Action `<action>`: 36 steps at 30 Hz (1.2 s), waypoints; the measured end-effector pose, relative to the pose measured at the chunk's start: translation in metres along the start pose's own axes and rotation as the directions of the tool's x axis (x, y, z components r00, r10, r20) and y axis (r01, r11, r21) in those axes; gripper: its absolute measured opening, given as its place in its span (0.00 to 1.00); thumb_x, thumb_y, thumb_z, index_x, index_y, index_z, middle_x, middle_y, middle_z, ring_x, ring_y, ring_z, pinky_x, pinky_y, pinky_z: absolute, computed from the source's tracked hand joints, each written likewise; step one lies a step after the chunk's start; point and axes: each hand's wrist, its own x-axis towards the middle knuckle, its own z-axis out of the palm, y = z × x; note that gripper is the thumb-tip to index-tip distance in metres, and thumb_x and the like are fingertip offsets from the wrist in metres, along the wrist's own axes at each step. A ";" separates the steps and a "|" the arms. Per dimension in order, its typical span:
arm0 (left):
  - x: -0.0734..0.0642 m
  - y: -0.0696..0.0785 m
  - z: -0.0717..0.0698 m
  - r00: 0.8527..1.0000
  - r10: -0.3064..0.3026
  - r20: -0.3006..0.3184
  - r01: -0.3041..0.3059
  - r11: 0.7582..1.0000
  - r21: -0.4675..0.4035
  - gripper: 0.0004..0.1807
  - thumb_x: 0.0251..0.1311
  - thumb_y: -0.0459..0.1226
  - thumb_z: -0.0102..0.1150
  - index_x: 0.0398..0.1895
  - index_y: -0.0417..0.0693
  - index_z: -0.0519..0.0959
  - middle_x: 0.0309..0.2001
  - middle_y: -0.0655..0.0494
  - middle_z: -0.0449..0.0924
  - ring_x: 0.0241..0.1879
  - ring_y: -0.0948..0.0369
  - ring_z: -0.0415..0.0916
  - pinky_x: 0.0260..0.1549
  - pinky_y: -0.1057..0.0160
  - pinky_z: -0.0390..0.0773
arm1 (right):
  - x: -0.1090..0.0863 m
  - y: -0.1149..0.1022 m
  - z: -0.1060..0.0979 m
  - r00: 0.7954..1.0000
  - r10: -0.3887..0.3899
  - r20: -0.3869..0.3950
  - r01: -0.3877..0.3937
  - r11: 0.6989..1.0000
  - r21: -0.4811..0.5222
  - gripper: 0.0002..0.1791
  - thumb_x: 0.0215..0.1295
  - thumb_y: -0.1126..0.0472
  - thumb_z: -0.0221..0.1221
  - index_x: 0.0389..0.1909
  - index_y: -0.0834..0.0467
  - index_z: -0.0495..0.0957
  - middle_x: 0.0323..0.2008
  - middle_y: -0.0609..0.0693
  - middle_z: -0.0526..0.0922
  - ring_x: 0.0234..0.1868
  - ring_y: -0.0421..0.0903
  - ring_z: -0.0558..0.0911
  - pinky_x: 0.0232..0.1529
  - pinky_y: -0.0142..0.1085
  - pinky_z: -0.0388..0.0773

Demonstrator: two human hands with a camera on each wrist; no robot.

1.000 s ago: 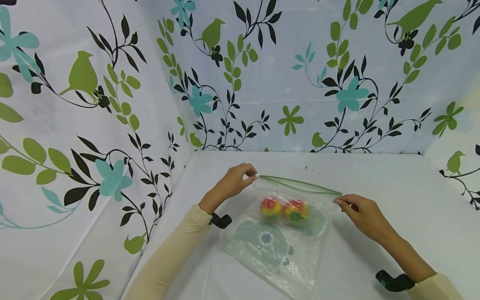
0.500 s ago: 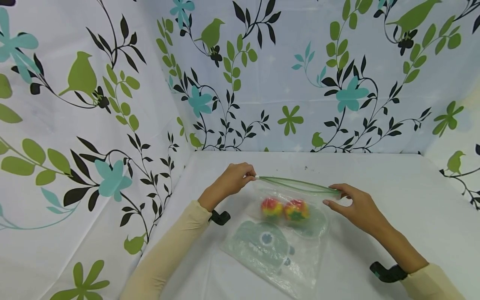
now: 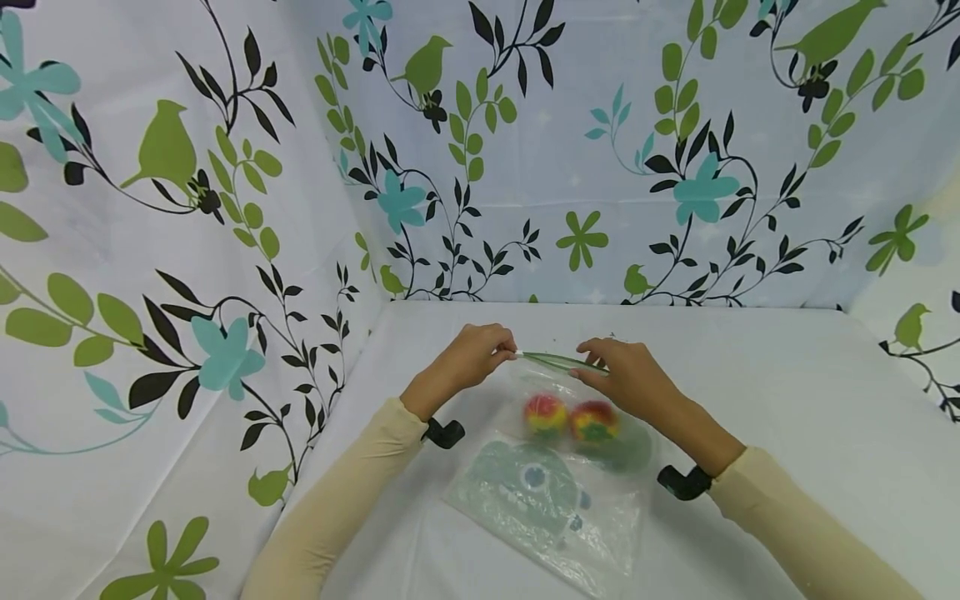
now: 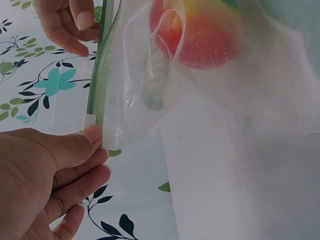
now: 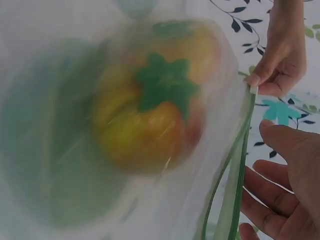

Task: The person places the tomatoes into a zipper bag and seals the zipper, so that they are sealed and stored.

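A clear slider zip bag [image 3: 611,533] with a blue-green printed figure lies on the white table. Inside it are two red-and-yellow toy fruits [image 3: 545,412], one showing a green star-shaped leaf top [image 5: 167,82]. My left hand [image 3: 472,357] pinches the upper left corner of the bag, at the white slider [image 4: 89,121] on the green zip strip [image 5: 239,165]. Close by on the right, my right hand [image 3: 633,379] is spread at the zip, thumb on the near side and fingers beyond it. Thumb and fingers stand apart in the right wrist view; the mouth gapes slightly there.
The white table [image 3: 787,400] extends to both sides of the bag. Behind and to the left hangs a white cloth [image 3: 540,150] printed with leaves, birds and flowers. Black wrist cameras [image 3: 444,433] sit on both wrists.
My right hand has let go of the bag's right corner and moved left along the zip towards the left hand. The left hand keeps its pinch at the slider corner.
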 end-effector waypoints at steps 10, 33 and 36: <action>0.002 0.005 0.001 0.998 0.063 -0.003 -0.062 0.992 0.111 0.04 0.70 0.39 0.68 0.42 0.50 0.86 0.41 0.57 0.88 0.43 0.59 0.85 0.50 0.51 0.78 | 0.052 -0.035 0.025 0.994 -0.088 0.065 0.090 0.995 -0.037 0.15 0.70 0.55 0.70 0.50 0.61 0.87 0.41 0.52 0.90 0.41 0.51 0.89 0.48 0.49 0.84; 0.004 0.006 -0.004 0.995 0.062 0.077 -0.072 0.988 0.135 0.07 0.74 0.38 0.63 0.46 0.49 0.88 0.45 0.56 0.89 0.46 0.58 0.87 0.52 0.50 0.79 | 0.069 -0.045 0.045 0.995 -0.088 0.045 0.088 0.996 0.020 0.05 0.68 0.61 0.71 0.38 0.58 0.91 0.32 0.50 0.89 0.34 0.45 0.87 0.43 0.40 0.86; 0.002 0.003 -0.005 0.995 0.061 0.078 -0.071 0.989 0.129 0.07 0.74 0.38 0.63 0.46 0.49 0.88 0.45 0.57 0.90 0.46 0.59 0.87 0.52 0.50 0.79 | 0.071 -0.046 0.046 0.994 -0.098 0.054 0.097 0.995 0.023 0.05 0.68 0.61 0.71 0.39 0.58 0.91 0.33 0.50 0.90 0.35 0.46 0.87 0.44 0.41 0.86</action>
